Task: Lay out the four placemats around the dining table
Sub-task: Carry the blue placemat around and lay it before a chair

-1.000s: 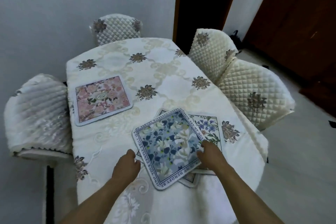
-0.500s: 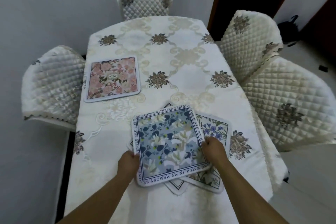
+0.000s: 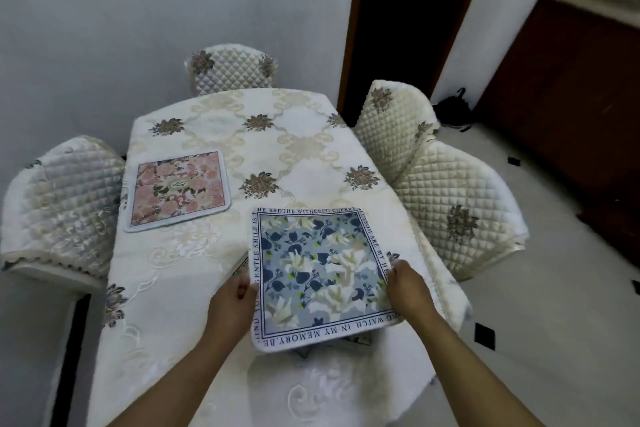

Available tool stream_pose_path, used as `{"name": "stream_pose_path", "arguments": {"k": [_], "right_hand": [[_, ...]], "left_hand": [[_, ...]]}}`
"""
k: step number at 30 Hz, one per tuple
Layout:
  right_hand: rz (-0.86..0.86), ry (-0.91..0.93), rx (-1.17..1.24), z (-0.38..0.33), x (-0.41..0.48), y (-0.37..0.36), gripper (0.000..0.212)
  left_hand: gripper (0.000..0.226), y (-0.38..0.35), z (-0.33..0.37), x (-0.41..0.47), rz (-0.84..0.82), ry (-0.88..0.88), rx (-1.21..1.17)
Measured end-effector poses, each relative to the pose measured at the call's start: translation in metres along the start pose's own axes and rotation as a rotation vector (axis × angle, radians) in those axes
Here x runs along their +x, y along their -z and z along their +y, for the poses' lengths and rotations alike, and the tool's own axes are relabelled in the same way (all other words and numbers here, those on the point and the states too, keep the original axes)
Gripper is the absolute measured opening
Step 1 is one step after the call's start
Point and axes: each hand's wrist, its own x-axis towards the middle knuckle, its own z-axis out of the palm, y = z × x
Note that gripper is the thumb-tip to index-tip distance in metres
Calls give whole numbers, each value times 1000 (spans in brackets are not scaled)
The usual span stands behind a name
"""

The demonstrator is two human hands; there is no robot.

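Observation:
A blue floral placemat [image 3: 320,274] with a lettered border is lifted off the table and tilted toward me. My left hand [image 3: 232,302] grips its left edge and my right hand [image 3: 408,291] grips its right edge. It hides most of the stack beneath it; only a corner of another placemat [image 3: 356,340] shows under its near edge. A pink floral placemat [image 3: 178,189] lies flat on the left side of the dining table [image 3: 287,135], in front of the left chair.
Quilted cream chairs stand at the left [image 3: 59,208], at the far end [image 3: 232,69] and two on the right [image 3: 394,121] [image 3: 457,211]. A dark doorway [image 3: 408,10] opens behind the table, and a brown cabinet [image 3: 571,87] stands at the right.
Both hands have taken the blue placemat by its sides and raised it off the stack, shifting it right. It now covers the green floral mat seen before. The view has tilted up.

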Motion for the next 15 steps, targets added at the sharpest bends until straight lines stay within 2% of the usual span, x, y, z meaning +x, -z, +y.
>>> {"name": "stream_pose_path", "arguments": {"k": [2,6,10,15], "right_hand": [[33,-46,0,18,-15,28,14],[140,-44,-12,57,-28,76,21],[220,-46,12,100,-23,117,18],[285,-66,113,185,10,179,19]], "left_hand": [[22,-8,24,-8,-42,-88,5],[18,-34,69,-22,-106,-123,-8],[23,-70,116,-31,-139,-197,41],[30,-155,195,-35,-118,-234,20]]}}
